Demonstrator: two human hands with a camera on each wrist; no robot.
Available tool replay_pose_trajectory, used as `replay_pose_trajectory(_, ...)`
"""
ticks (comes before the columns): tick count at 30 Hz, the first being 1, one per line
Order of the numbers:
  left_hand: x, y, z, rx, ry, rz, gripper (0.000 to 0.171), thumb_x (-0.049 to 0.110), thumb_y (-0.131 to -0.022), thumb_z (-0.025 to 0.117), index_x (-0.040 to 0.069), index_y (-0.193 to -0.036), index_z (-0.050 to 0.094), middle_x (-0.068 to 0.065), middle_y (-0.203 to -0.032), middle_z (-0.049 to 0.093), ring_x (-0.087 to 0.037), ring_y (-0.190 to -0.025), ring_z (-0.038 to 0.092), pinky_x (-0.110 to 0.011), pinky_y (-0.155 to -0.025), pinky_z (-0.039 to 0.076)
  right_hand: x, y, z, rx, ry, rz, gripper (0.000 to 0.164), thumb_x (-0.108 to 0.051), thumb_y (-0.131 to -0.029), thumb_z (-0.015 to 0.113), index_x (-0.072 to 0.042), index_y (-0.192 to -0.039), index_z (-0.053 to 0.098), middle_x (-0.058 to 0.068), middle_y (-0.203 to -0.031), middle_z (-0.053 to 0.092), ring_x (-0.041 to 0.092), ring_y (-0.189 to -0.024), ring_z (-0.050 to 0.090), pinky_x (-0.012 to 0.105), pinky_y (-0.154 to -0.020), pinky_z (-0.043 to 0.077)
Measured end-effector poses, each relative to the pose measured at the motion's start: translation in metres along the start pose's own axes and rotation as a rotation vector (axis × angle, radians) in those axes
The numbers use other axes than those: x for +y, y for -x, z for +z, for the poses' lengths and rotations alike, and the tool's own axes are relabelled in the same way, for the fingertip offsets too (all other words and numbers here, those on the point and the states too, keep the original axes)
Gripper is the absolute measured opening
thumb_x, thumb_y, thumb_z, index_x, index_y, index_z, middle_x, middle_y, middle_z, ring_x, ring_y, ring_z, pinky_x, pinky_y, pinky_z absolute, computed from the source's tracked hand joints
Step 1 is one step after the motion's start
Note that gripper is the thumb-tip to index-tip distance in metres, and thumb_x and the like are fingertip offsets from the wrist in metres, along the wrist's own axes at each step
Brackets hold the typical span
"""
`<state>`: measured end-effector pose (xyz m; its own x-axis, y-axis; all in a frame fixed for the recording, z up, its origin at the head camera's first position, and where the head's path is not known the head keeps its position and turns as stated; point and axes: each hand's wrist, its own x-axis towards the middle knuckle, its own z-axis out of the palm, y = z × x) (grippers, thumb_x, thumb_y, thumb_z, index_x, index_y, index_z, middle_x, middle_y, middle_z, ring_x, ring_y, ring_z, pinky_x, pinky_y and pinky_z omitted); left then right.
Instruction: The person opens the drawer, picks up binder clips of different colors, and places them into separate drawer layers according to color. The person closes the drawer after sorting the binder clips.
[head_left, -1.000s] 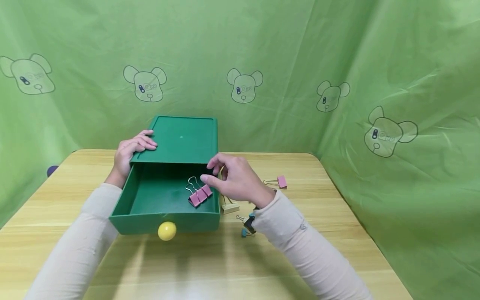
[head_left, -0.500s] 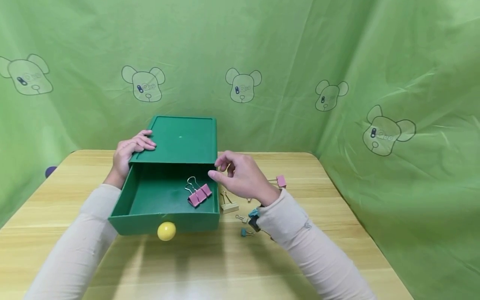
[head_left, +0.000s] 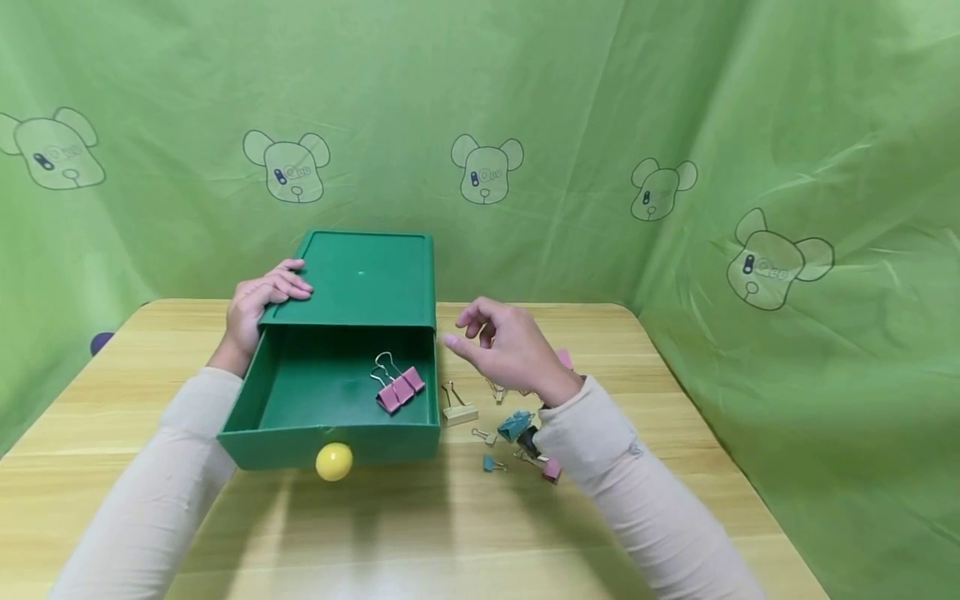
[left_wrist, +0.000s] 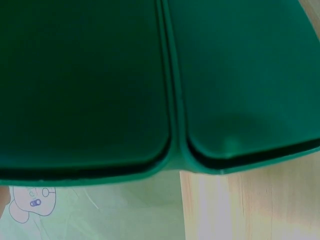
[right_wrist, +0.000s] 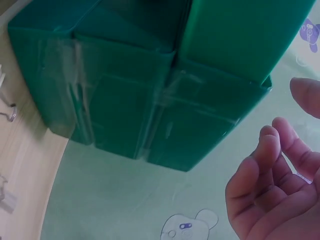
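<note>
The person's left hand (head_left: 262,296) is resting over the left edge of a green plastic drawer cabinet (head_left: 365,279), its slightly spread fingers lying on the top panel and its thumb hiding from view. The right hand (head_left: 512,346) is hovering above the desk (head_left: 375,554), just beside the cabinet's right side; its fingers are curling loosely, a gap is showing between thumb and fingertips, and they are pinching nothing.

The cabinet is standing toward the desk's far edge, left of its middle. Its top drawer (head_left: 393,447) is jutting toward the near edge, with a round yellow knob (head_left: 333,461) sticking out from the front. Inside, a pink binder clip (head_left: 400,390) is lying on the floor near the right wall, its wire handles pointing toward the cabinet.

More binder clips are lying between the drawer and the desk's right edge. A large cream clip (head_left: 461,414) is sitting just beside the drawer wall; nearer the front edge are lying a small cream clip (head_left: 487,437), a small blue clip (head_left: 489,463), a larger blue clip (head_left: 514,425), a black clip (head_left: 528,442) and a second pink clip (head_left: 551,470). Another pink clip (head_left: 565,357) is partly hiding behind the right wrist.
</note>
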<state>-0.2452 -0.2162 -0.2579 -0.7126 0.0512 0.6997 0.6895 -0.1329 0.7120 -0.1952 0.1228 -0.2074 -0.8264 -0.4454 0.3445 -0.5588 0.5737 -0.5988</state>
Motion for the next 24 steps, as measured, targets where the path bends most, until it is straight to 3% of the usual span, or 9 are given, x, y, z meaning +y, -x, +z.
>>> replay_pose_trajectory(24,-0.001,0.0,0.001,0.007,-0.026,0.01,0.052,-0.015,-0.082,0.027,0.004,-0.076,0.075,0.002,-0.086,0.072,-0.021,-0.117,0.053,-0.031,-0.107,0.031,0.06,0.001,-0.008,0.032,0.081,0.159,0.027,-0.027,-0.089,0.07,-0.004,-0.101,0.063,0.006,-0.087,0.059,0.018,-0.074,0.057,0.031,-0.064,0.052)
